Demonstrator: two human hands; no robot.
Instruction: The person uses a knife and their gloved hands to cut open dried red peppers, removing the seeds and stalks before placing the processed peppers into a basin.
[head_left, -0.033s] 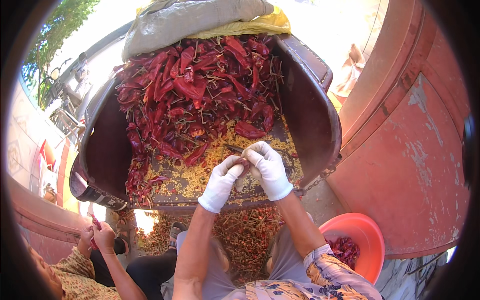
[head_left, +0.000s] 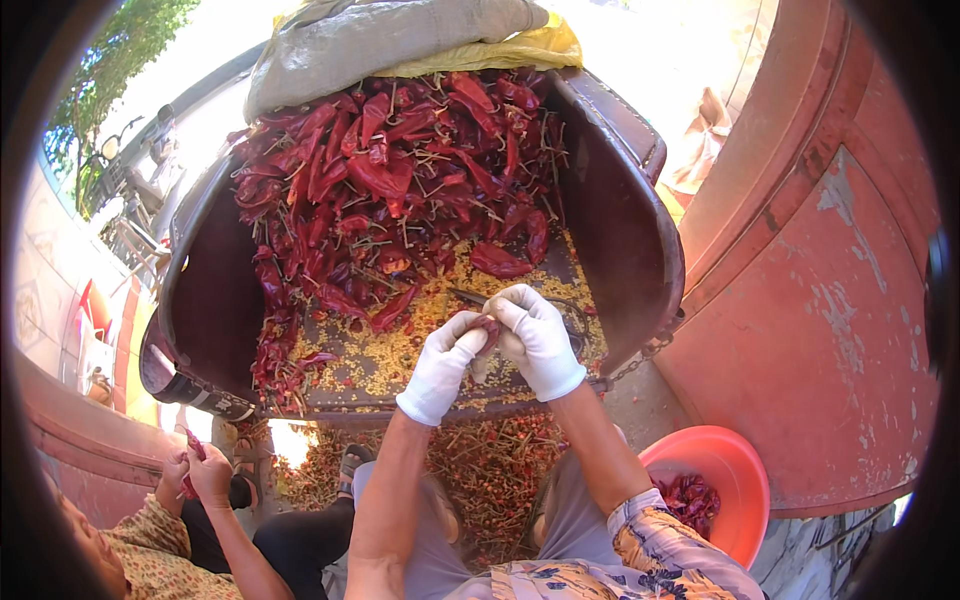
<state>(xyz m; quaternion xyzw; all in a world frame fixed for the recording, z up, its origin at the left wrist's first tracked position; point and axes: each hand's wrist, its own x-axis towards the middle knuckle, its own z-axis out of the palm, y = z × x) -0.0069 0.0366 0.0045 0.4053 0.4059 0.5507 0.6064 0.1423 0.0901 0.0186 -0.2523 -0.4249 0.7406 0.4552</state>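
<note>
Both my hands wear white gloves and meet over the front of a truck-like bed. Between them is a small dark red dried chili pepper [head_left: 488, 334]. My left hand [head_left: 443, 366] pinches it from the left side. My right hand [head_left: 540, 342] closes its fingertips at the pepper's top; the glove hides most of the grip. Just behind my hands, a dark pair of scissors [head_left: 466, 296] lies partly covered by my right hand. A large heap of dried red chili peppers [head_left: 385, 175] fills the far part of the bed, with yellow seeds [head_left: 375, 365] scattered in front.
The dark metal bed [head_left: 630, 235] has high side walls. A grey and yellow sack [head_left: 400, 45] lies behind the heap. By my right knee stands an orange-red basin [head_left: 745, 490] holding peppers. Stems [head_left: 490, 470] litter the ground. At left, a co-worker's hands [head_left: 205, 475] hold a pepper.
</note>
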